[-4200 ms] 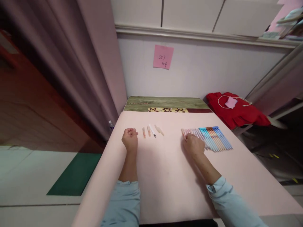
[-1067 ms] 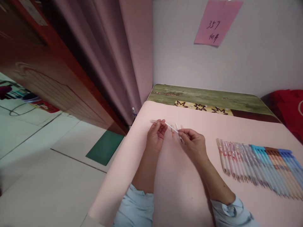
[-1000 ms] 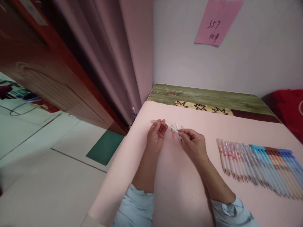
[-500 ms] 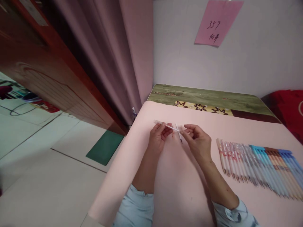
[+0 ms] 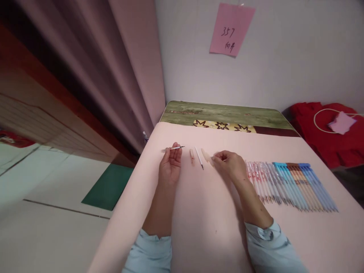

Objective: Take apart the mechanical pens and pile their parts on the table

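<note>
Currently holding a slim white refill (image 5: 178, 147) in the upturned left hand (image 5: 170, 168), pinching it narrowly between thumb and fingers. Pointing its dark tip to the right, while showing a pale clear piece (image 5: 163, 151) past the thumb at the left end. Holding all this over the pink table cover (image 5: 210, 208), near its left side.

Meanwhile poising the right hand (image 5: 231, 165) low over the cover, holding thumb and forefinger close together beside the pale tapered parts (image 5: 204, 154); not being able to tell whether pinching one or merely touching.

Between the hands, seeing a printed pen barrel (image 5: 192, 156) lying nearest the left one, then a second refill (image 5: 199, 158) with its dark tip pointing nearward, then those tapered parts. Beyond the right wrist, seeing a long row of pens (image 5: 290, 185) lying side by side: clear with red marks first, then greyish, then turquoise, brown and blue at the tops.

Facing a pink note (image 5: 231, 30) on the pale wall (image 5: 284, 64), reading 357 on it. Noticing also a red cloth (image 5: 313, 144) at right, a mauve curtain (image 5: 142, 57) at left and a green mat (image 5: 109, 185) on the floor.
</note>
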### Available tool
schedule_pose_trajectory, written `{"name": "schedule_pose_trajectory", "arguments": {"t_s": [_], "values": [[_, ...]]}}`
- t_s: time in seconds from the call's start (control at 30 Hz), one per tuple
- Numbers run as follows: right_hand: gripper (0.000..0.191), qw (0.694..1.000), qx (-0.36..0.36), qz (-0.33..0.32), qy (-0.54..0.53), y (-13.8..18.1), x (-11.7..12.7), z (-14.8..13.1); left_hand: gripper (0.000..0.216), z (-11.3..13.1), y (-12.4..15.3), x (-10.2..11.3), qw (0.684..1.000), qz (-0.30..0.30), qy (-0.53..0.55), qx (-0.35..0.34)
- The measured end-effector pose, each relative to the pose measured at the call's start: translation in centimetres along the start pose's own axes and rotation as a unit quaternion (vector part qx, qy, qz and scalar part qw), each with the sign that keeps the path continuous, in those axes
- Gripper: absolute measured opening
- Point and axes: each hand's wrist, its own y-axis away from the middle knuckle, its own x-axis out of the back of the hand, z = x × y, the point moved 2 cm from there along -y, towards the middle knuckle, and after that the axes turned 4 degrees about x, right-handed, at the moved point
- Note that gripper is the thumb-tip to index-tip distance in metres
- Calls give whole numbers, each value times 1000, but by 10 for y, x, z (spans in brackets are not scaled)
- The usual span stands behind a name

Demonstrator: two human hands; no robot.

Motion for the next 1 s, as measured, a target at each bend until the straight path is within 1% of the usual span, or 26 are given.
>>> {"name": "schedule_pose_trajectory", "arguments": {"t_s": [0.07, 0.2, 0.27, 0.37, 0.43, 0.5, 0.53, 0.6, 0.67, 0.73, 0.9, 1.0], "values": [[21, 999, -5, -27, 33, 1, -1, -2, 15, -1, 0, 0, 1000, -6, -4, 8], [18, 996, 13, -51, 75, 4, -6, -10, 11, -3, 0, -1, 1000, -9, -17, 12], [19, 994, 13, -66, 91, 4, -7, -10, 10, -4, -1, 0, 1000, -8, -23, 17], [22, 993, 11, -62, 99, 2, -4, -4, 8, -7, -1, 1, 999, -22, -38, 20], [22, 997, 19, -37, 58, 0, 0, -1, 7, -8, -1, 2, 998, -40, -55, 9], [24, 998, 44, -23, -33, 0, 2, 0, 7, -9, 0, 4, 995, -56, -76, -10], [25, 994, 60, -27, -89, 0, 1, -2, 7, -10, 0, 5, 994, -60, -86, -18], [30, 977, 93, -57, -185, 4, -1, -9, 9, -10, 0, 6, 993, -59, -96, -30], [31, 962, 113, -85, -233, 8, -5, -16, 10, -10, 0, 7, 993, -55, -101, -40], [30, 957, 121, -94, -246, 12, -6, -22, 10, -9, -1, 7, 992, -54, -107, -50], [26, 959, 129, -68, -242, 13, 1, -24, 10, -8, 0, 6, 989, -54, -124, -59], [25, 957, 134, -71, -245, 12, 1, -24, 12, -9, 1, 5, 987, -51, -138, -60]]}}
